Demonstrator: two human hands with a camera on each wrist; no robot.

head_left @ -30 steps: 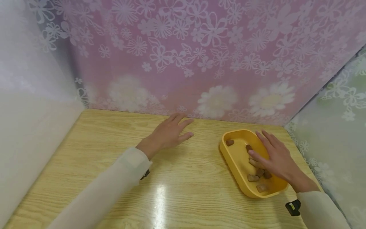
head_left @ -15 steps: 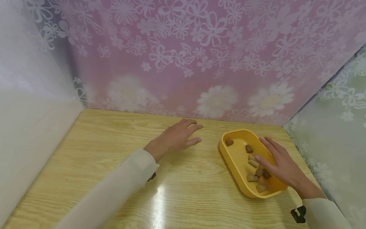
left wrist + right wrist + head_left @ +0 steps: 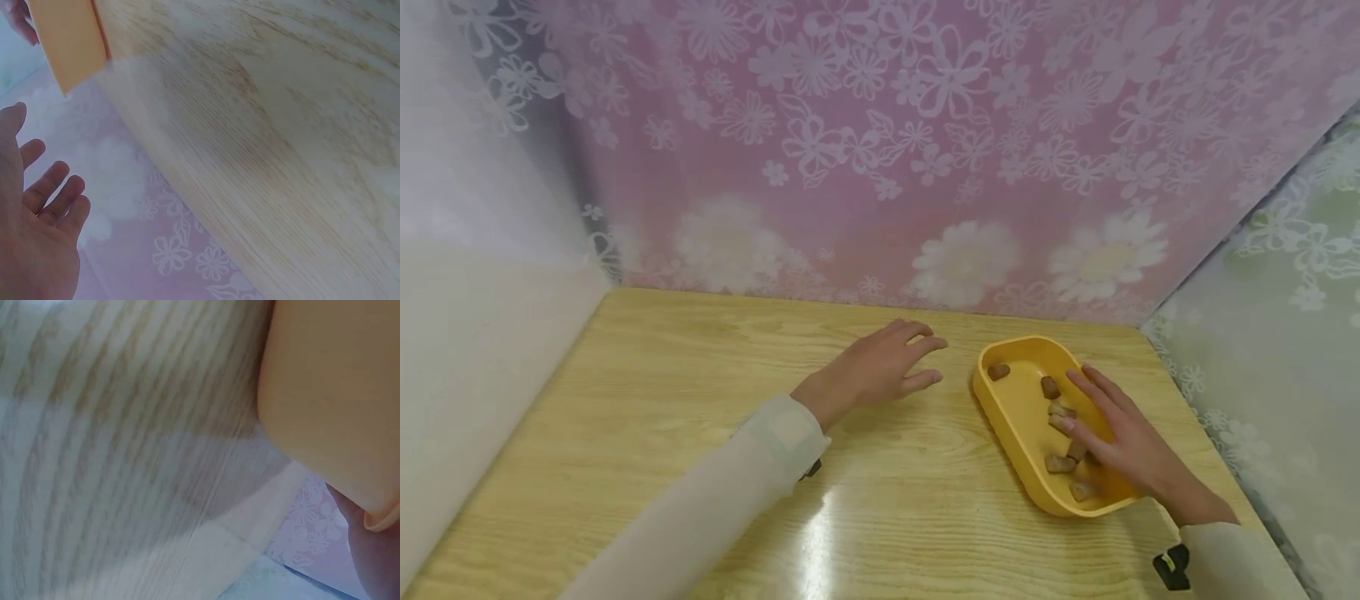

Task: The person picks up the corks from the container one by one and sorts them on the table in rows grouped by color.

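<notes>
Yellow rounded-rectangular tray point(image 3: 1026, 400): beneath right grip point(image 3: 1127, 437), which looks apart
Brown stubby chunks point(image 3: 1050, 387): its nudge could spill them
Left grip point(image 3: 880, 364): apart

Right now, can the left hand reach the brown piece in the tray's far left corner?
Probably yes. The left hand holds nothing, and nothing covers the brown piece, but the hand must likely go over the wall of the yellow tray.

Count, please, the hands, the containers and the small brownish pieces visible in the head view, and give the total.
Hands: 2, the left hand and the right hand
Yellow tray: 1
Small brownish pieces: at least 7; the right hand may hide more
Total: at least 10
</notes>
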